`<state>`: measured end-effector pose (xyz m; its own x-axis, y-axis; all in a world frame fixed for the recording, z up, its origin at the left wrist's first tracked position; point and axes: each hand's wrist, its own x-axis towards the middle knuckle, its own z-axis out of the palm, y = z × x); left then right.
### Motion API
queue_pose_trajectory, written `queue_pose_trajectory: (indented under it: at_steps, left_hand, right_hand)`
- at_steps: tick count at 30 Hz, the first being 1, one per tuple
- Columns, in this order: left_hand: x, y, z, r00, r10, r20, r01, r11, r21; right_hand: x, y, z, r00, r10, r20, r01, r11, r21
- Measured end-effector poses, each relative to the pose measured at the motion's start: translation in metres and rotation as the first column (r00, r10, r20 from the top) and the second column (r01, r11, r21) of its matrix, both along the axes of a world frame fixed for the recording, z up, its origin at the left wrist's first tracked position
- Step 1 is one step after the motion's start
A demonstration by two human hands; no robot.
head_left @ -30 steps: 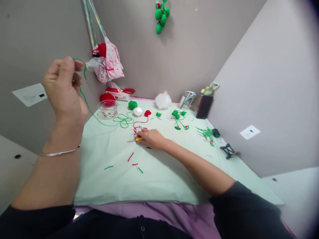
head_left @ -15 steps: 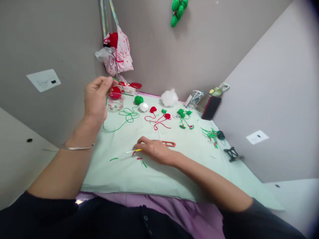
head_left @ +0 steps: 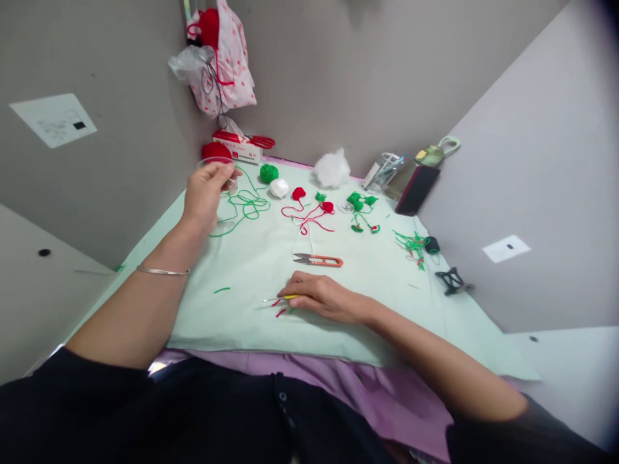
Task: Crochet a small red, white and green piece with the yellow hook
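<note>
My left hand [head_left: 204,196] is raised at the left, thumb and fingers pinched on green yarn [head_left: 250,205], whose loose loops lie on the cloth beside it. Low over the cloth near the front, my right hand [head_left: 329,299] is closed on a crochet hook [head_left: 290,297] with a yellow handle; its metal tip points left. Short red yarn scraps [head_left: 281,313] lie under and beside the hook. Orange thread snips [head_left: 329,261] rest just beyond my right hand. Farther left is a short green scrap [head_left: 222,290].
At the back stand a green yarn ball [head_left: 269,173], a white ball [head_left: 279,188], stuffing [head_left: 332,169], a pen cup [head_left: 383,173] and a phone [head_left: 418,190]. Small red balls [head_left: 298,193] and green crocheted pieces [head_left: 358,205] lie mid-table. A tissue box [head_left: 246,151] is back left.
My left hand has come down and slightly right with the green yarn. My right hand, holding the crochet hook, has moved toward me and right, uncovering the thread snips. The view has tilted down.
</note>
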<state>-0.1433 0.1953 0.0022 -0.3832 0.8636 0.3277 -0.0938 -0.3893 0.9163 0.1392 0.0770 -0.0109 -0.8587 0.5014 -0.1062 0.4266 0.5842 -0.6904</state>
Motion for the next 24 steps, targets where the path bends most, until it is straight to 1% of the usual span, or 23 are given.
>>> queue_pose_trajectory:
  at_steps: [2,8,11,13,16,18,19,21,22,24]
  left_hand:
    - [0.0,0.0,-0.004,1.0,-0.01,-0.015,0.01,1.0,-0.018]
    - [-0.001,0.003,-0.011,0.999,-0.029,-0.039,0.028,0.999,-0.037]
    - [-0.001,0.005,-0.013,0.999,-0.031,-0.042,0.029,0.999,-0.034]
    - [-0.003,0.007,-0.014,0.999,-0.026,-0.042,0.025,0.999,-0.033]
    - [-0.006,0.007,-0.015,0.999,-0.013,-0.038,0.012,0.999,-0.039]
    - [-0.008,0.007,-0.014,0.999,-0.002,-0.033,0.001,0.999,-0.045]
    - [-0.009,0.007,-0.014,0.999,0.003,-0.032,-0.005,0.999,-0.047]
    - [-0.01,0.006,-0.012,0.999,0.014,-0.03,-0.015,0.998,-0.055]
    - [-0.01,0.005,-0.012,0.999,0.017,-0.029,-0.019,0.998,-0.061]
    - [-0.012,0.005,-0.01,0.999,0.021,-0.025,-0.023,0.997,-0.071]
  right_hand:
    - [0.0,0.0,-0.002,1.0,0.011,0.028,-0.012,1.0,0.028]
    - [-0.003,-0.007,-0.019,1.0,-0.002,0.008,0.001,0.991,0.133]
    - [-0.009,-0.008,-0.019,0.999,-0.007,0.05,-0.003,0.981,0.193]
    - [-0.018,-0.005,-0.015,0.999,-0.028,0.016,0.025,0.985,0.17]
    - [-0.041,0.002,-0.006,0.99,-0.107,-0.089,0.113,0.991,0.071]
    - [-0.063,0.008,-0.003,0.984,-0.135,-0.117,0.141,0.989,0.048]
    - [-0.075,0.01,-0.004,0.986,-0.124,-0.114,0.132,0.989,0.063]
    - [-0.099,0.013,-0.007,0.994,-0.078,-0.074,0.088,0.987,0.137]
    - [-0.11,0.013,-0.01,0.998,-0.055,-0.039,0.061,0.98,0.19]
    - [-0.127,0.013,-0.016,0.997,0.013,0.072,-0.033,0.959,0.282]
